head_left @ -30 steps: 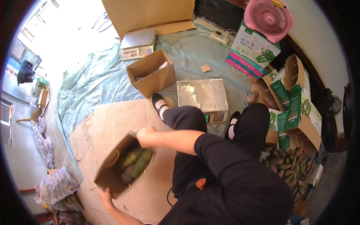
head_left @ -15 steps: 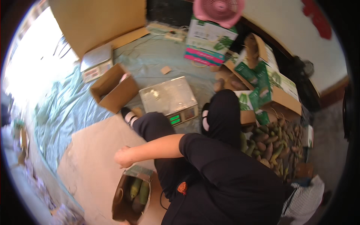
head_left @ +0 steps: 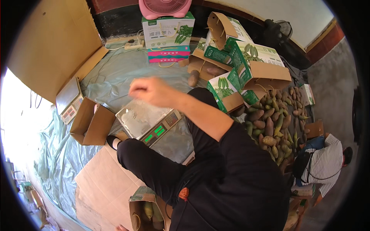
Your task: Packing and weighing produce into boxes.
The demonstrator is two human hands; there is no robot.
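My right hand (head_left: 154, 91) hangs over the far part of a flat digital scale (head_left: 144, 120) with a lit green display. Its fingers curl inward, slightly blurred, and nothing shows in them. The scale's metal plate bears no goods. By my left thigh stands an open cardboard box (head_left: 135, 204) with green radishes (head_left: 148, 210) inside. Only a few fingertips of my left hand (head_left: 121, 228) show at the lower edge, beside that box; the rest is out of the picture.
A brown carton (head_left: 90, 123) and a second scale (head_left: 69, 98) stand left. Green-and-white gift boxes (head_left: 256, 63) lie at the right, beyond a heap of radishes (head_left: 277, 123). A pink fan (head_left: 165, 7) tops stacked boxes. A person in a striped shirt (head_left: 325, 161) bends at far right.
My right hand has swung from above the radish box out over the scale. The view has turned, so the person in the striped shirt shows more fully.
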